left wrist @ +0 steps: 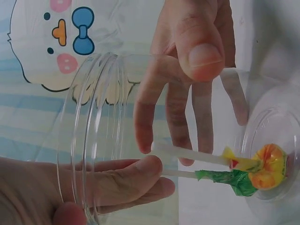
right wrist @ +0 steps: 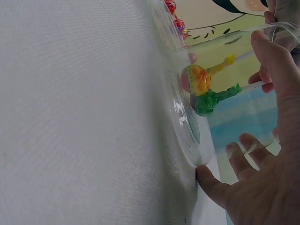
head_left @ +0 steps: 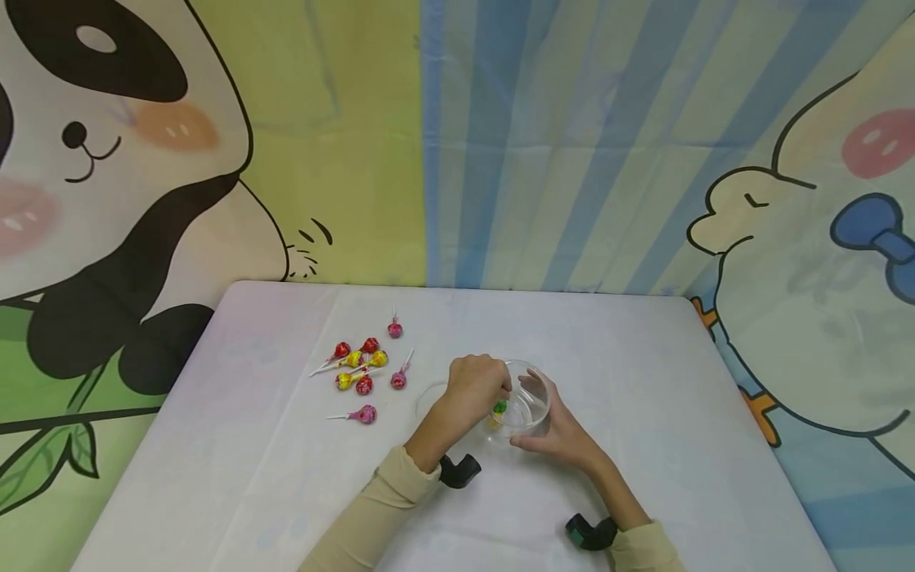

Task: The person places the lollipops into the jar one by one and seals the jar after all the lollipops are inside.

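Your left hand (head_left: pixel 475 388) is inside the clear, round jar with see-through walls (head_left: pixel 527 413). Its thumb and fingertips are together, pinching the white stick of the green shiny-wrapped lollipop (right wrist: pixel 204 103). The candy end of that lollipop is down by the jar's bottom. Right beside it, also in the jar, is the yellow and orange round lollipop (left wrist: pixel 269 166), and your fingers do not seem to hold that one.

Your right hand (head_left: pixel 561 433) curls around the outside of the jar, with its fingers spread apart and its thumb on the near side. I cannot tell if the jar's bottom touches the white cloth-covered table (head_left: pixel 608 342).

Farther out, to the left, nine lollipops lie on the table: three red round lollipops (head_left: pixel 364 385), three yellow round lollipops (head_left: pixel 345 381) and three pink round lollipops (head_left: pixel 367 414). A clear, flat round piece (head_left: pixel 429 400), maybe the lid, lies just beside your left hand, so the jar looks open.

So two are in and nine are out. To me, that looks like only a small part is done, and the green one is not let go yet.
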A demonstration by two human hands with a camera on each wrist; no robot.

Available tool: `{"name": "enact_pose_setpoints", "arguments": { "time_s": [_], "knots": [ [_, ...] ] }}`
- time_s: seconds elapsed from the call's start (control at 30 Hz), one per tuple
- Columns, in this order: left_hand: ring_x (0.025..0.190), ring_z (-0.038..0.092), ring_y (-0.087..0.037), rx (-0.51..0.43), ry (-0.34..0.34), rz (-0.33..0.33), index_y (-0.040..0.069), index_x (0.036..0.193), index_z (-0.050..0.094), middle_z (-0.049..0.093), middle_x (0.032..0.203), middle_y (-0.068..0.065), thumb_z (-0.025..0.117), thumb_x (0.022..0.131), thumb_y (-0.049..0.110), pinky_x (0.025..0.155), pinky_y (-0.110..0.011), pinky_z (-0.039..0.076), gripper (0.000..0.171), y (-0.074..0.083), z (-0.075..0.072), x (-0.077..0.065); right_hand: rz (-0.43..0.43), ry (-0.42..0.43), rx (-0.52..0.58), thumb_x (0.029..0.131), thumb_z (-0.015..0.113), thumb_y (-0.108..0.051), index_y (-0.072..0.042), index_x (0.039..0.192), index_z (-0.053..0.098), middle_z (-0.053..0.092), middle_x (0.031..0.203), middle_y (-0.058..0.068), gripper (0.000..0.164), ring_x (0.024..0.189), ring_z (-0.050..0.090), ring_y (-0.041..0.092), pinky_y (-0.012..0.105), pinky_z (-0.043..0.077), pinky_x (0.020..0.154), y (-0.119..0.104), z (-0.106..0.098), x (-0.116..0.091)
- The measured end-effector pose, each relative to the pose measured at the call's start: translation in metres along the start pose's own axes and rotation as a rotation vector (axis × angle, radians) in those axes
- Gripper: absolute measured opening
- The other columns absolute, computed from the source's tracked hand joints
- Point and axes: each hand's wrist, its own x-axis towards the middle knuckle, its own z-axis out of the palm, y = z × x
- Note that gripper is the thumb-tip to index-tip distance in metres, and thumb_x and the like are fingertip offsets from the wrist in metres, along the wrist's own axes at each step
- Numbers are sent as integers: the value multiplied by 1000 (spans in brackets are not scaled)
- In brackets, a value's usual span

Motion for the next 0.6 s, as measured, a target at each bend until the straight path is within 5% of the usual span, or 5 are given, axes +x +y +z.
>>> {"name": "enact_pose_setpoints", "arguments": {
  "time_s": [0.17,0.37,0.47,0.6],
  "knots": [
    [62,58,-8,-26,49,38,26,95,79,75,82,8,73,83,32,48,-22,35,14,-5,1,-5,-13,-16,5,73,85,-23,-20,153,15,39,152,15,108,141,35,39,66,27,109,-2,-1,2],
    [58,57,2,-301,356,116,21,108,75,76,95,7,72,86,25,49,-11,37,23,-24,10,-52,-20,-11,-4,71,86,-26,-18,153,15,40,151,16,109,140,36,41,69,26,108,3,4,2],
    [49,50,11,-407,435,75,19,111,73,75,100,7,76,83,24,49,-7,39,29,-40,15,-88,-11,-3,-20,69,87,-27,-18,153,17,42,150,16,110,139,37,41,69,25,108,1,4,1],
    [44,40,17,-423,411,-82,20,111,73,75,101,8,80,77,25,48,-9,39,35,-68,23,-126,-16,9,-36,68,88,-26,-19,152,19,42,150,14,109,140,37,38,67,25,110,0,2,2]
  ]
}}
